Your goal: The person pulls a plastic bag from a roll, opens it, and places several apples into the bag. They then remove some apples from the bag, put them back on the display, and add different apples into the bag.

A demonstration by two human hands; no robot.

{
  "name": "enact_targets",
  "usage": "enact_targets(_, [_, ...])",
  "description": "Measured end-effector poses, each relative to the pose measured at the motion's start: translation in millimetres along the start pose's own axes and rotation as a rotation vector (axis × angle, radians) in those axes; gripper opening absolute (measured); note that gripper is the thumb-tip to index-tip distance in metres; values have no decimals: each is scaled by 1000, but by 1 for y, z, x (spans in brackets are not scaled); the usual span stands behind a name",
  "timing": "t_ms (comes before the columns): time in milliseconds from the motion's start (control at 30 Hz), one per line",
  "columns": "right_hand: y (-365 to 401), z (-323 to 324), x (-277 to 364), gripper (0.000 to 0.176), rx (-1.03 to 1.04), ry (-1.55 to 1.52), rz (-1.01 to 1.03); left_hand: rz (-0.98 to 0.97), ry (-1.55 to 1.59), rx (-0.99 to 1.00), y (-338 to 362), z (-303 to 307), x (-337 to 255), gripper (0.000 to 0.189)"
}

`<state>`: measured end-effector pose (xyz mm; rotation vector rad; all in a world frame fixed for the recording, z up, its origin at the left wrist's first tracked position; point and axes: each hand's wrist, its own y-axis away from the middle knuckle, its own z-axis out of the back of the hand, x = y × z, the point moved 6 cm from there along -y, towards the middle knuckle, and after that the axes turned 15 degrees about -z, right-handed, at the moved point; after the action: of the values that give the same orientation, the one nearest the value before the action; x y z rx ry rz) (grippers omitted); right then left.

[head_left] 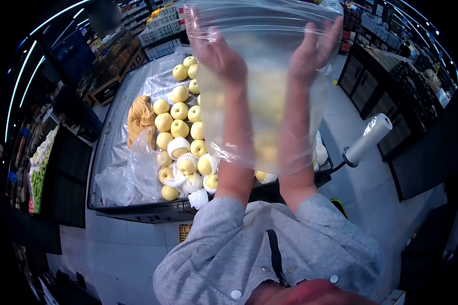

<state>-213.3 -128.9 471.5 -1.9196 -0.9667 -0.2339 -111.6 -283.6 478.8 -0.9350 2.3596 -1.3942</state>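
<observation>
No legible text, blurred marks on display stand (137, 217) edge, perhaps lettering

Counts: two hands, left hand (216, 53) and right hand (314, 51); one bag (262, 30); one bag roll (371, 134); one brown cloth (140, 118); pears (179, 111), about twenty showing, others blurred behind bag.

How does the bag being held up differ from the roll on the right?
The bag is spread out, see-through, held up by the left hand and right hand; the roll is wound tight, looks white, sits on a holder by the bin. Both look plastic.
</observation>
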Motion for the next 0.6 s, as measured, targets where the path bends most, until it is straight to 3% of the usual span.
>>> enact_targets(67, [-4,-6,-5,75,18,113,134,-18,62,-92,8,-11,1,47])
enact_targets(100, [0,-15,-13,72,109,-12,-39,178,86,59,16,-11,5,54])
enact_targets(200, [3,-28,-29,66,191,4,14,211,-113,244,25,-27,2,39])
enact_targets(233, [0,-32,-26,66,207,1,111,-87,-150,237,15,-34,-6,37])
enact_targets(333, [3,-37,-15,76,228,-32,-4,-29,-146,159,7,-37,15,37])
enact_targets(367, [1,-33,-14,73,160,84,65,-20,-173,124,4,-33,18,38])
enact_targets(467, [-7,-26,-9,73,87,11,219,-5,-254,37,-11,-23,20,40])
enact_targets(500, [5,-33,-2,74,78,7,133,-4,-280,18,-13,-18,16,41])
enact_targets(600, [10,-33,13,78,102,134,225,-27,-342,28,-10,-17,4,44])
